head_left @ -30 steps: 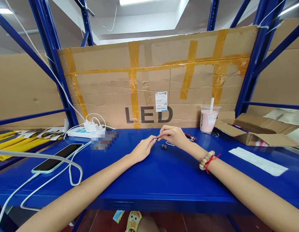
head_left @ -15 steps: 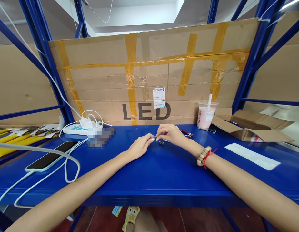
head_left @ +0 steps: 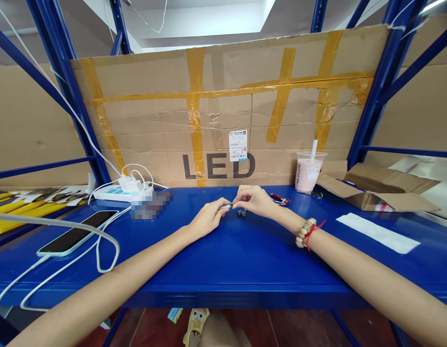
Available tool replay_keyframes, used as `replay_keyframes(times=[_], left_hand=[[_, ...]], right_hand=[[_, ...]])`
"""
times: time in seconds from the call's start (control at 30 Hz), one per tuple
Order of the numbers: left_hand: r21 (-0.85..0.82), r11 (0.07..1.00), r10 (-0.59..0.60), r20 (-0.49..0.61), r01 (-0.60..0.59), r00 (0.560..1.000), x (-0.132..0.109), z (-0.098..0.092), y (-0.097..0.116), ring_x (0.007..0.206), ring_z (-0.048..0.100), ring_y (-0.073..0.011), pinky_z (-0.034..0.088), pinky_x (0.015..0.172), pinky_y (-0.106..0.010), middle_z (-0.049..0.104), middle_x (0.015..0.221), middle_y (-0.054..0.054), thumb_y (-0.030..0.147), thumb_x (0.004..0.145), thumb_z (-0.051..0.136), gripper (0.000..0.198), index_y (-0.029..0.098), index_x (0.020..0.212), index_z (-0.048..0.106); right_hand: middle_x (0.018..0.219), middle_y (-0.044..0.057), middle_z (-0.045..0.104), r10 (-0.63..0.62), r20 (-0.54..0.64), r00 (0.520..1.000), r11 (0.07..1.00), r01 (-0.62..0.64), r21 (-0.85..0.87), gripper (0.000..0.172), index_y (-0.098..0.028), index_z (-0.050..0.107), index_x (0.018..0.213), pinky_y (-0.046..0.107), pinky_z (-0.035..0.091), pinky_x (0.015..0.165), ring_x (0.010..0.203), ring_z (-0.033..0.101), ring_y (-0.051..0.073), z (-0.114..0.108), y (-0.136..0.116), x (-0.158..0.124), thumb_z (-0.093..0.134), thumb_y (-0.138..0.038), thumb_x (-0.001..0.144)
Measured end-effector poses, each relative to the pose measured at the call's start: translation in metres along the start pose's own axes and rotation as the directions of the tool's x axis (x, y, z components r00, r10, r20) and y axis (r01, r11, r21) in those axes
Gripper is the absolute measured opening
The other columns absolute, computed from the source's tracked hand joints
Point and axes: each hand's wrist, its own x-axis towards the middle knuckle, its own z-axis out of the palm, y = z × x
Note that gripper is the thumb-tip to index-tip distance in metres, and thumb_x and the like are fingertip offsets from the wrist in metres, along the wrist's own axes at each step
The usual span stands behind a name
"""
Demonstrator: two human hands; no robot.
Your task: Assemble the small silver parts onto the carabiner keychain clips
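My left hand [head_left: 209,217] pinches a small, thin silvery piece [head_left: 226,206] whose kind I cannot make out. Its end points toward my right hand [head_left: 255,200], whose thumb and fingertips are pinched together at that same end. Whatever lies between the right fingertips is too small to name. Just below the fingertips, on the blue tabletop [head_left: 241,255], lies a little cluster of dark parts [head_left: 241,213]. Behind my right wrist rests a red-handled tool [head_left: 280,198], partly hidden by the arm.
To the right stand a pink drink cup [head_left: 310,172], an open cardboard box [head_left: 386,193] and a white paper strip [head_left: 378,233]. On the left lie a phone [head_left: 78,233] with white cables, a power strip [head_left: 113,193] and yellow rolls [head_left: 28,212]. A cardboard sheet [head_left: 154,125] closes off the back.
Both hands stay in nearly the same place, pinching at the small silvery piece. The right fingers have shifted very slightly; the objects on the table have not moved.
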Motion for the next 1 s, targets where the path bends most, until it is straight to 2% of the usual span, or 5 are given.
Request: replay_keyframes(times=[0.13,0.23,0.5,0.83,1.0], left_hand=[[0.019,1.000,-0.010,-0.013,0.010,1.000,0.0000,0.0003,-0.0014,0.068,0.056,-0.0136,0.039,0.062,-0.022,0.059,0.073,0.001,0.026,0.090,0.035,0.019,0.020,0.097,0.052],[0.045,0.999,-0.028,-0.018,0.029,0.999,0.0003,-0.0001,-0.0013,0.070,0.057,-0.0145,0.039,0.062,-0.022,0.060,0.074,0.000,0.025,0.090,0.036,0.019,0.020,0.098,0.052],[0.082,0.997,-0.009,0.020,0.007,1.000,0.0012,-0.0012,-0.0008,0.076,0.058,-0.0162,0.042,0.068,-0.024,0.061,0.080,-0.001,0.026,0.090,0.035,0.021,0.021,0.101,0.053],[0.072,0.997,-0.011,-0.015,0.012,1.000,0.0024,0.0000,-0.0021,0.082,0.058,-0.0167,0.043,0.074,-0.027,0.063,0.089,-0.002,0.026,0.090,0.034,0.025,0.023,0.110,0.049],[0.001,0.998,-0.060,-0.006,0.060,0.998,0.0001,0.0004,0.0034,0.077,0.060,-0.0174,0.043,0.067,-0.026,0.063,0.085,-0.002,0.027,0.090,0.037,0.013,0.021,0.096,0.046]], right_hand=[[0.068,0.001,0.059,0.130,0.030,0.991,0.985,-0.133,0.108,0.018,-0.016,0.071,0.069,0.021,0.036,0.049,0.052,0.050,0.007,0.0031,-0.0008,0.0003,0.067,-0.034,0.068],[0.067,0.002,0.059,0.181,0.073,0.981,0.963,-0.192,0.191,0.028,-0.014,0.071,0.069,0.022,0.038,0.047,0.047,0.050,0.007,0.0032,-0.0029,0.0014,0.067,-0.041,0.067],[0.061,0.002,0.062,0.161,0.128,0.979,0.958,-0.186,0.217,0.028,-0.013,0.070,0.066,0.022,0.042,0.047,0.046,0.052,0.008,-0.0025,-0.0023,0.0034,0.069,-0.040,0.062],[0.062,0.002,0.062,0.210,0.122,0.970,0.936,-0.235,0.263,0.028,-0.013,0.069,0.067,0.020,0.039,0.041,0.043,0.051,0.008,-0.0055,-0.0033,0.0043,0.069,-0.040,0.062],[0.061,0.002,0.061,0.175,0.141,0.974,0.924,-0.212,0.319,0.026,-0.013,0.067,0.063,0.021,0.040,0.042,0.043,0.051,0.008,-0.0043,0.0001,0.0045,0.070,-0.038,0.061]])
